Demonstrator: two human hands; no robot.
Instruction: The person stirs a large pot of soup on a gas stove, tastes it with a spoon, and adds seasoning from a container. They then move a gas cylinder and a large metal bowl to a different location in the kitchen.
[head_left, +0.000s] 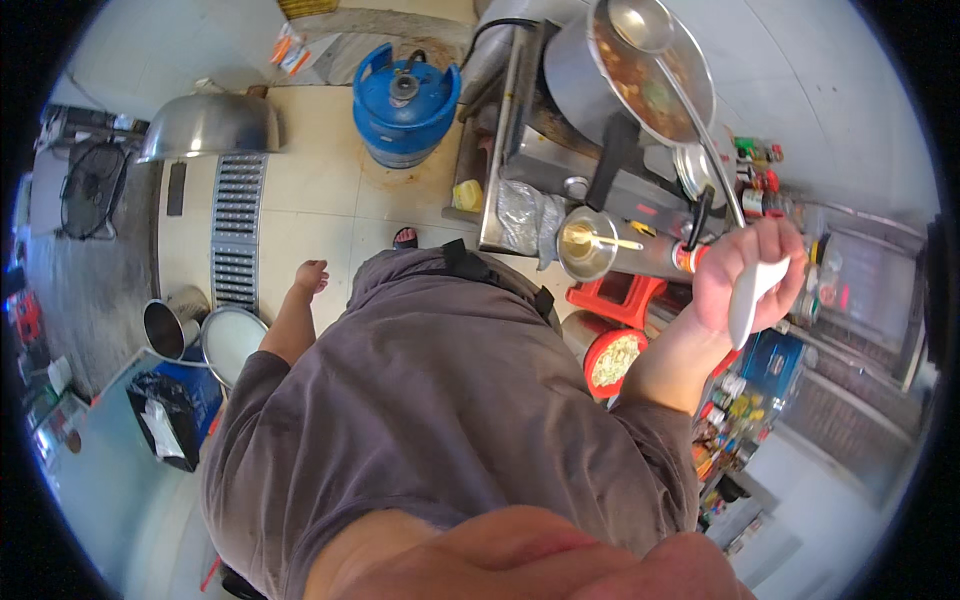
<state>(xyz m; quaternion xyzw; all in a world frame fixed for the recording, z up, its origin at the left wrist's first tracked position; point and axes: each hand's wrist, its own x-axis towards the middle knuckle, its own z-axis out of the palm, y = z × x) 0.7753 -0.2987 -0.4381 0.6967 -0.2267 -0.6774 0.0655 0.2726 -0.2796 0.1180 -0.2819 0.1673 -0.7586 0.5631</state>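
Note:
My right hand (750, 277) is closed around the long handle of a metal ladle (697, 127) and a white spoon (748, 300), whose broad end points toward me. The ladle's bowl is above a large metal pot (585, 90) of reddish-brown stew (645, 86); whether it touches the stew cannot be told. My left hand (311, 277) hangs low at my side, fingers loosely curled, with nothing visible in it. Between my hands, nearer the right, a small metal bowl (587, 262) on the counter holds a pale-handled utensil (611, 241).
A blue gas cylinder (405, 105) stands on the floor ahead. Crumpled foil (525, 217) covers part of the cooker's edge. Below the counter are a red stool (619, 298) and a red-rimmed tub of chopped pale food (616, 361). A large metal basin (210, 127) lies at the left.

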